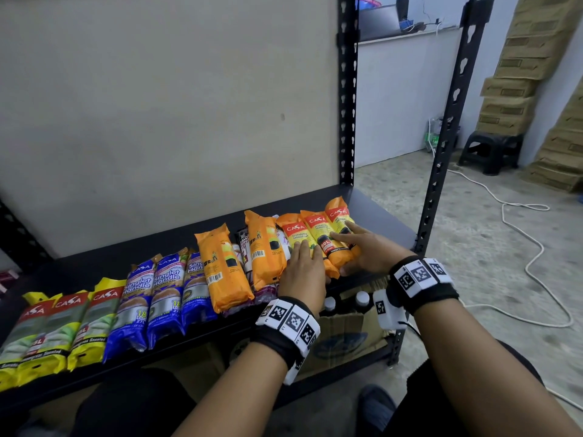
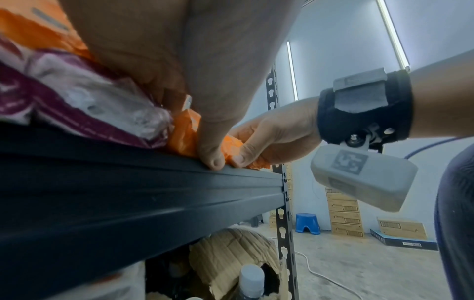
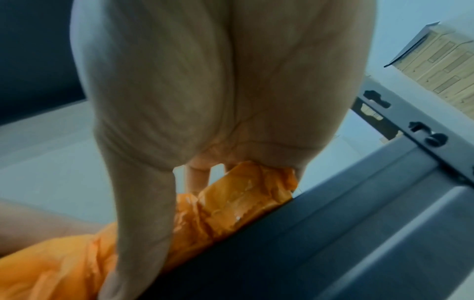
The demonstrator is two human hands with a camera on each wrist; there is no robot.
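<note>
On the black metal shelf [image 1: 375, 203], three orange-and-yellow plastic garbage-bag packs [image 1: 317, 230] lie side by side at its right end. The left hand [image 1: 301, 266] and right hand [image 1: 362, 247] press flat-fingered on them, thumbs at the near ends. This looks like squaring the row; next, a gentle push would bring them flush.

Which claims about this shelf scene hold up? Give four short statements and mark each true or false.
1. The left hand and right hand both rest on orange packs. True.
2. The blue packs lie at the right end of the shelf. False: they lie between the yellow packs and the orange ones.
3. The yellow packs lie at the left end. True.
4. Nothing stands under the shelf. False: a box with bottles stands there.
</note>
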